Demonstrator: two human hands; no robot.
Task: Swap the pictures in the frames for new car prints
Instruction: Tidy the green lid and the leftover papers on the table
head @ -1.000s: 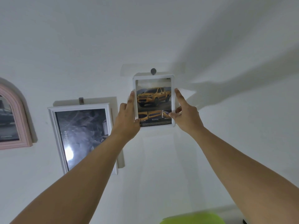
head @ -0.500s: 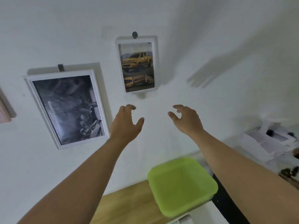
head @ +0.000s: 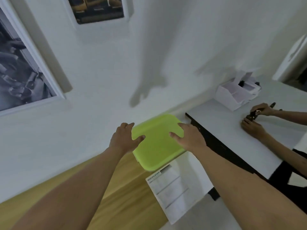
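Both your hands are empty, fingers spread: left hand (head: 123, 140) and right hand (head: 189, 138) hover at either edge of the green lid (head: 157, 146). Yellow car print (head: 98, 9) hangs framed on the wall above.

Both bare arms reach forward; left hand (head: 123, 138) and right hand (head: 189, 136) spread, empty

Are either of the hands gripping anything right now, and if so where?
Nothing is held. The left hand and right hand hang open, fingers spread, above the green lid; contact with it cannot be told.
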